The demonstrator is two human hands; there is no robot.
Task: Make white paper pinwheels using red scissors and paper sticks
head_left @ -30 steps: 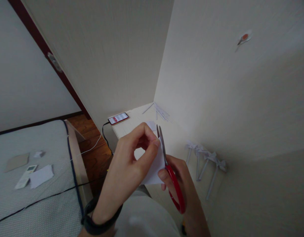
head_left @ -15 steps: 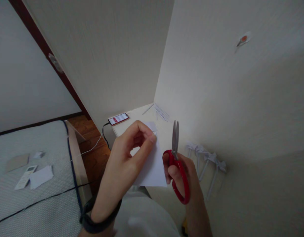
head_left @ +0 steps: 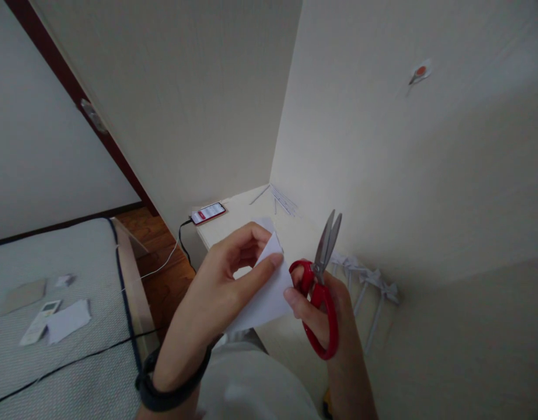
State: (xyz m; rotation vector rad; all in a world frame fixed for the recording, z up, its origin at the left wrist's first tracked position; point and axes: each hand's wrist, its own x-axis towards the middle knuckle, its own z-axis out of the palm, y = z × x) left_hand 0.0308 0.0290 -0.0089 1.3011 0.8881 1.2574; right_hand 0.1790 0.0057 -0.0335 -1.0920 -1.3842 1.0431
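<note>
Between the thumb and fingers of my left hand (head_left: 225, 286) is a sheet of white paper (head_left: 264, 300), tilted, its top corner poking up past the thumb. A pair of red-handled scissors (head_left: 323, 251) hangs in my right hand (head_left: 325, 309), blades pointing up and slightly apart. My right thumb touches the paper's right edge, below the scissors' upper loop. The fingers behind the paper are hidden.
A phone (head_left: 208, 213) with a cable lies on the table's left edge. Thin paper sticks (head_left: 284, 200) rest in the table's far corner. Several white paper bows on sticks (head_left: 369, 280) stand along the right wall. A remote control (head_left: 40, 322) and papers (head_left: 68, 321) lie on the bed (head_left: 85, 251).
The paper has tilted up, its corner now showing above my left thumb. My right thumb has come onto the paper's edge. The scissors have tipped right, their blades spread a bit wider.
</note>
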